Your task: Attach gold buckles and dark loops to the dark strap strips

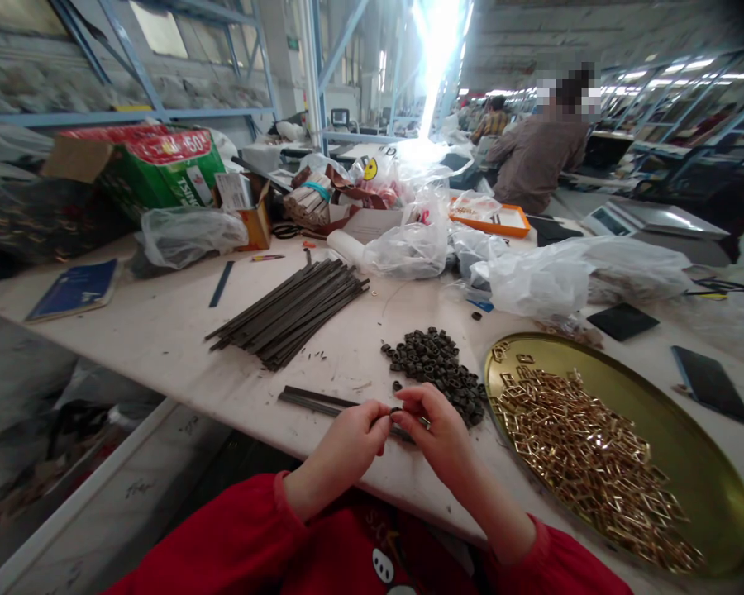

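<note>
My left hand (347, 442) and my right hand (437, 430) meet at the table's near edge, both pinched on a small dark piece I cannot make out between the fingertips. A thin dark strip (313, 401) lies on the table just left of them. Right behind my right hand is a heap of small dark rings (437, 364). A round brass tray (707, 463) at the right holds several gold rectangular buckles (583, 446). A bundle of long dark strips (291, 310) lies further back on the left.
The white table (161, 322) carries clear plastic bags (546, 277), a green carton (155, 165), a blue notebook (74, 291), an orange tray (502, 219) and two dark flat cards (710, 382). A person in brown (536, 161) sits at the far side.
</note>
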### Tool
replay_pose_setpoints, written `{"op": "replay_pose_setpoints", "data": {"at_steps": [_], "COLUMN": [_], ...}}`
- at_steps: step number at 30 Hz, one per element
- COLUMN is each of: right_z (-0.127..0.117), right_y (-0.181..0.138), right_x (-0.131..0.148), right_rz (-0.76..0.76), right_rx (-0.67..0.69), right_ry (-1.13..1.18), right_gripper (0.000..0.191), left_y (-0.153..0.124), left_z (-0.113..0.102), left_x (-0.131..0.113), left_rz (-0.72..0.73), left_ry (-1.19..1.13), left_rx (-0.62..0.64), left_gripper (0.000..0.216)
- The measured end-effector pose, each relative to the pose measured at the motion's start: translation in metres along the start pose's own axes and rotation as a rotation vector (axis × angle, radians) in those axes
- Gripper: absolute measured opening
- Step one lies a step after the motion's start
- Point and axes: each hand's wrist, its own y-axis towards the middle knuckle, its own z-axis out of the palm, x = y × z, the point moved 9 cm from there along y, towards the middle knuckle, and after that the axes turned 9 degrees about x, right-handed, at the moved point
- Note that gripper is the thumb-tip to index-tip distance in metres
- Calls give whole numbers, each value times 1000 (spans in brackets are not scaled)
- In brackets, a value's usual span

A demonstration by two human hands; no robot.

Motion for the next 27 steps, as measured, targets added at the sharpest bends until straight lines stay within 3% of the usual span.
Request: {"op": "replay_pose_setpoints", "data": {"at_steps": [5,10,13,16,19,22,27], "right_z": [16,17,19,31,52,62,51], "right_y": [-12,-26,-30,-36,-39,-43,-50], "right_x": [-24,-17,-20,-31,-31,-22,-21], "right_rz": [222,211,260,342,351,325,365], "right_rx": [-60,-151,-126,-91,31,124,46], "right_ry": [280,357,523,726,898,904,683], "right_gripper": [16,26,37,28,36,35,32], "left_y": [-2,-6,-11,-19,-25,-27,-22], "left_z": [3,9,12,17,18,19,26], "left_x": [0,3,0,-9,-13,-8,23], "left_rz": [15,64,80,121,129,106,-77], "left_ry": [-86,-159,-159,-182,-201,-184,-231], "left_rx": [-10,34,86,151,179,183,177], "left_gripper": [25,36,41,44,49,52,57]}}
